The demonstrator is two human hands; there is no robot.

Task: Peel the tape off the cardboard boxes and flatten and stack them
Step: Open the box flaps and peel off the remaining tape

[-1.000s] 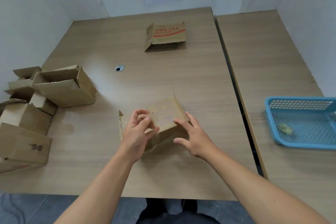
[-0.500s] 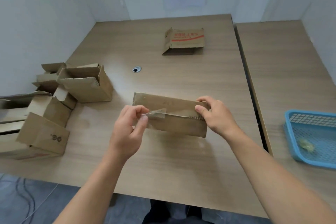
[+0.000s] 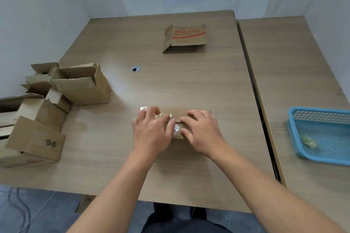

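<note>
A small brown cardboard box point(image 3: 181, 113) lies low on the wooden table point(image 3: 189, 85), near its front, and both hands cover most of it. My left hand point(image 3: 151, 132) rests palm down on its left half, fingers spread over a strip of clear tape point(image 3: 164, 116). My right hand point(image 3: 201, 131) rests palm down on the right half with its fingers pointing left. More crumpled shiny tape point(image 3: 177, 129) shows between the two hands. I cannot see whether any finger pinches the tape. A flattened box with red print point(image 3: 186, 38) lies at the far side of the table.
Several open, unflattened cardboard boxes point(image 3: 81, 85) crowd the table's left edge. A blue plastic basket point(image 3: 322, 117) holding a wad of tape point(image 3: 308, 141) sits on the adjoining table to the right. A cable hole point(image 3: 135, 68) is in the tabletop.
The box was held up on edge with my left hand pinching the tape end. Now it lies lower on the table, with both hands palm down on top.
</note>
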